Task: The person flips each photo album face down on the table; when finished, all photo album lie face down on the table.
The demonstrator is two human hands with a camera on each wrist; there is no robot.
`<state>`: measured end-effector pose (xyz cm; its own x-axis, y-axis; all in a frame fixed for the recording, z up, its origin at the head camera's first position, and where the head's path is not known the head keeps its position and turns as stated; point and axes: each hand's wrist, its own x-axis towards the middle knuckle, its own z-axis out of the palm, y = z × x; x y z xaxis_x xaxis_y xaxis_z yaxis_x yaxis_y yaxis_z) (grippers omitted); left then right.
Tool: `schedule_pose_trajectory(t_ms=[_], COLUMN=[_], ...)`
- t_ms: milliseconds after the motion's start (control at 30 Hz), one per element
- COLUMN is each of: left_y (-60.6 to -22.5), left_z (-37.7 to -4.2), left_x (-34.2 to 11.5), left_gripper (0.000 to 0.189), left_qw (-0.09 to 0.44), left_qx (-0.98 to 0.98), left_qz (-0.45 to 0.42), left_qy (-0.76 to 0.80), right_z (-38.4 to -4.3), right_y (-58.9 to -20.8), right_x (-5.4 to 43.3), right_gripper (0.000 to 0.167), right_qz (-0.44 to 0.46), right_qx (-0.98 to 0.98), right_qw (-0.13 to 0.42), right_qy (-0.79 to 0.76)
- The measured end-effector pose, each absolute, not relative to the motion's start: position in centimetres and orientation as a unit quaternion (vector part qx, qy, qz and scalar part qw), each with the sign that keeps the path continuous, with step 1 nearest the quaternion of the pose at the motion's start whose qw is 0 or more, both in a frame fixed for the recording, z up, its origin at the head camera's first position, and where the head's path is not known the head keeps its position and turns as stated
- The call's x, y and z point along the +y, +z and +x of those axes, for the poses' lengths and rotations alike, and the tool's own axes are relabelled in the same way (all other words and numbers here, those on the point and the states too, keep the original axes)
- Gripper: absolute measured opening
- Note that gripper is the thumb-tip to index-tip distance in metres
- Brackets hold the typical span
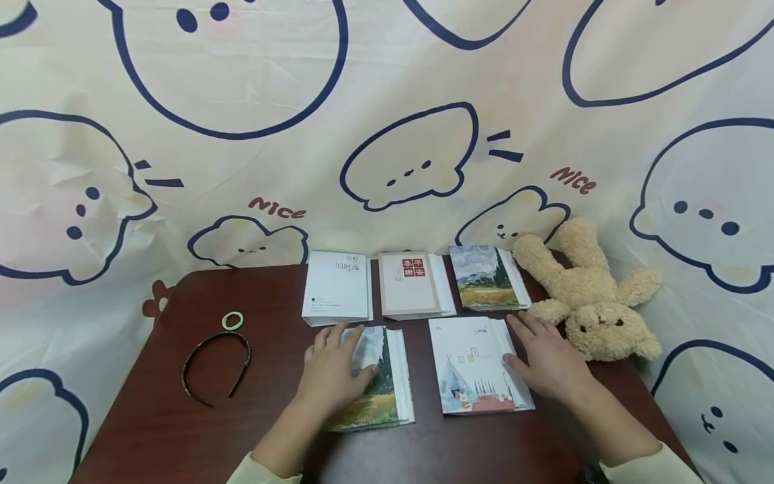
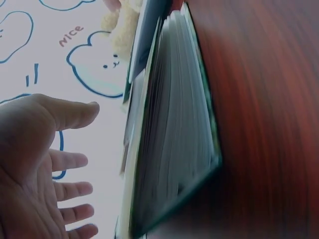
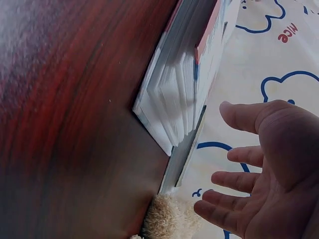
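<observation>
On the brown table (image 1: 151, 403), 5 books (image 1: 462, 349) lie before a cartoon-printed backdrop (image 1: 387, 74)

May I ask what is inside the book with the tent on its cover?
Inside the tent book, the right wrist view shows edges of white pages. Their faces are covered, so what they hold cannot be seen.
</observation>
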<state>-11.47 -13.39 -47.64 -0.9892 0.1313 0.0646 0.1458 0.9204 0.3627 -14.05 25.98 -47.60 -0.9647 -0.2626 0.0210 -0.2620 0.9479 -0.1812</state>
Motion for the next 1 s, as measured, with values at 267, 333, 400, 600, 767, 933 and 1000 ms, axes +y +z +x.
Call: schedule_pose_trajectory(t_ms=[267,333,400,600,767,933,1000], left_y=[-47.5,-47.6,-47.8,-48.3,-48.6,-48.9,-49.1], left_z=[-11.2,-11.2,-11.2,-11.3,-11.3,-11.3,-11.4], left_x=[-10.8,-10.3,-9.8,-8.4,-7.3,-6.3,-6.0], left_gripper=[0.065,0.064,0.064,0.062,0.064,0.065,0.065], left_qw=[-0.002,-0.012,-0.021,-0.044,-0.081,-0.097,-0.102], left_qx=[-0.949,-0.945,-0.941,-0.917,-0.891,-0.876,-0.870], left_qz=[-0.103,-0.105,-0.106,-0.116,-0.117,-0.121,-0.121], left_qy=[-0.297,-0.311,-0.321,-0.379,-0.431,-0.456,-0.467], right_z=[-13.9,-13.9,-13.8,-13.5,-13.4,-13.3,-13.2], right_y=[-48.0,-48.0,-48.0,-48.0,-48.2,-48.5,-48.5], right_x=[25.7,25.6,25.5,25.4,25.2,24.9,24.9], right_gripper=[0.072,0.071,0.070,0.067,0.065,0.064,0.064], right_qz=[-0.138,-0.138,-0.137,-0.153,-0.158,-0.152,-0.151], right_qx=[0.982,0.980,0.978,0.971,0.968,0.968,0.967], right_qw=[0.003,0.008,0.013,0.016,0.017,0.023,0.026], right_qy=[-0.132,-0.142,-0.153,-0.181,-0.195,-0.200,-0.202])
